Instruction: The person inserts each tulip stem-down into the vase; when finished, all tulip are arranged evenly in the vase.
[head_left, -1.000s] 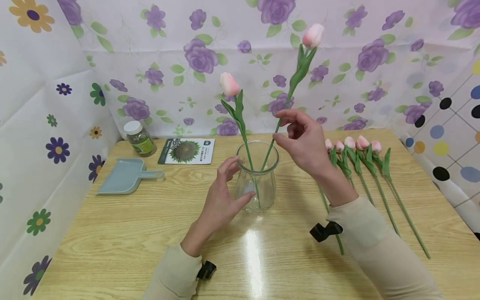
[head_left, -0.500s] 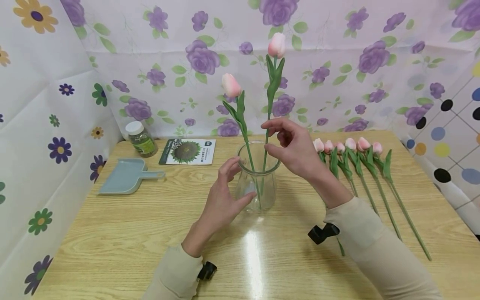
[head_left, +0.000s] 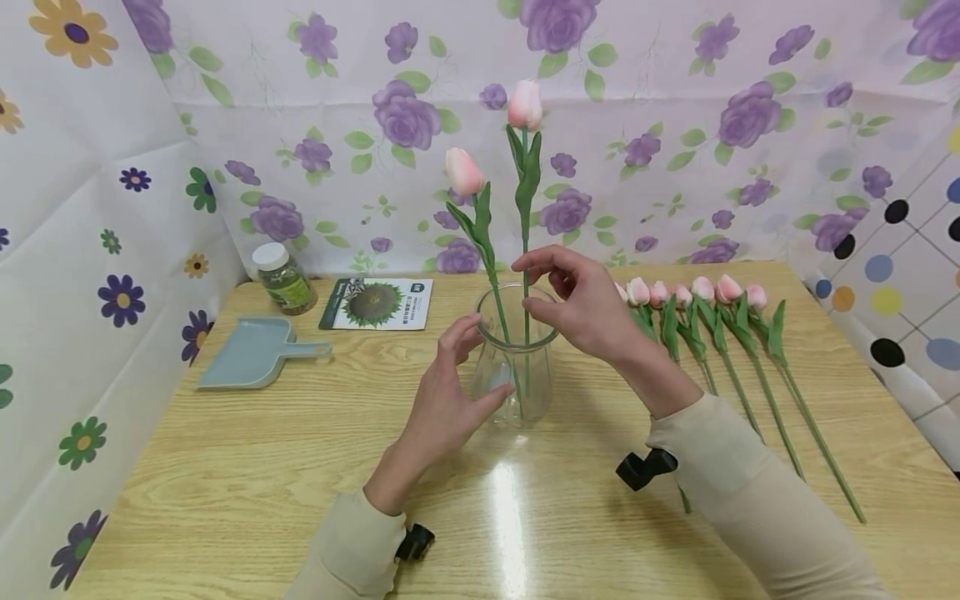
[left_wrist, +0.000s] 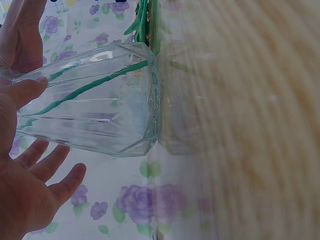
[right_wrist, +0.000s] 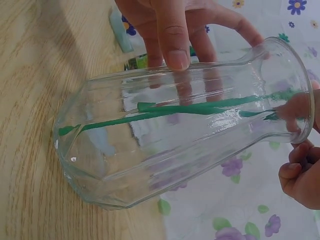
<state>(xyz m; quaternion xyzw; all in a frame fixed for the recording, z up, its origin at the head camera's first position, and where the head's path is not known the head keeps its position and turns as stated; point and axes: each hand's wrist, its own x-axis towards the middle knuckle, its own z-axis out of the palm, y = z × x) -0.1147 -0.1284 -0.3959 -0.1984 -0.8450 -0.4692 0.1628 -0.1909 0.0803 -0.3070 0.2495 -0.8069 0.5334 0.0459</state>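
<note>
A glass vase [head_left: 542, 379] stands upright on the table. My left hand [head_left: 438, 392] holds its left side, the thumb in front and the fingers around the back; in the right wrist view the thumb lies on the vase's wall [right_wrist: 150, 170]. Above the rim, my right hand [head_left: 588, 308] pinches the green stem of a pink tulip [head_left: 525, 179] between thumb and fingers. That stem reaches down inside the vase, its lower end above the bottom. Another pink tulip [head_left: 464, 172] leans left in the vase, its stem down to the base.
Several pink tulips [head_left: 750, 367] lie in a row on the right of the wooden table [head_left: 285, 467]. At the back left are a jar with a white lid [head_left: 282, 279], a sunflower card [head_left: 375, 304] and a blue-grey dustpan [head_left: 251, 354]. Flowered cloth hangs behind.
My right hand has moved left and the tulip it pinches has swung from a rightward lean to nearly upright, with its bloom lower. The left hand and the vase have stayed put.
</note>
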